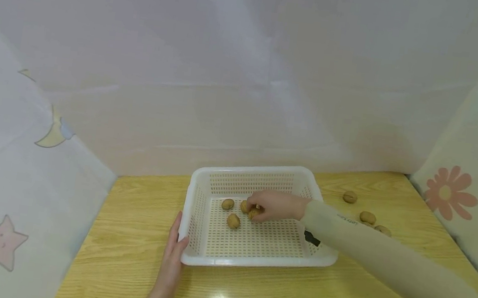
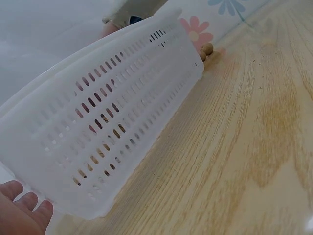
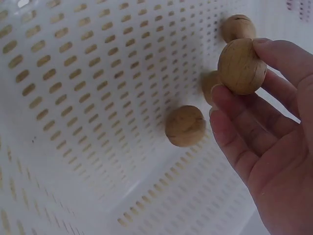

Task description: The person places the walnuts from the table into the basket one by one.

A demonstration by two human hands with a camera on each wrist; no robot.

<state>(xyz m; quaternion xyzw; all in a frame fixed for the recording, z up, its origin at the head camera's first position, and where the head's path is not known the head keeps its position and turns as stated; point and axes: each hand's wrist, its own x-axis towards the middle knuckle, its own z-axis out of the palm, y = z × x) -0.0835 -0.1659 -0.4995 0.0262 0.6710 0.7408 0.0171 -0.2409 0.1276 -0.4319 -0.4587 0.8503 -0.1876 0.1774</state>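
A white plastic basket [image 1: 251, 260] with slotted walls stands on the wooden table. My right hand [image 1: 278, 205] reaches inside it and pinches a walnut [image 3: 242, 66] between thumb and fingertips, over the basket floor. Three more walnuts lie in there close by, among them one walnut [image 1: 233, 221] nearer the front and another walnut [image 1: 227, 204] to the left. At the basket's left side my left hand [image 1: 172, 258] grips the rim, thumb at the top edge and fingers along the outer wall. The left wrist view shows only the fingertips [image 2: 43, 211] at that edge.
Right of the basket several loose walnuts lie on the table [image 1: 125, 255], one walnut [image 1: 349, 197] farther back and others partly hidden by my right sleeve [image 1: 370, 257]. Pale cloth hangs behind and at both sides of the table. A dark band shows at the right wrist.
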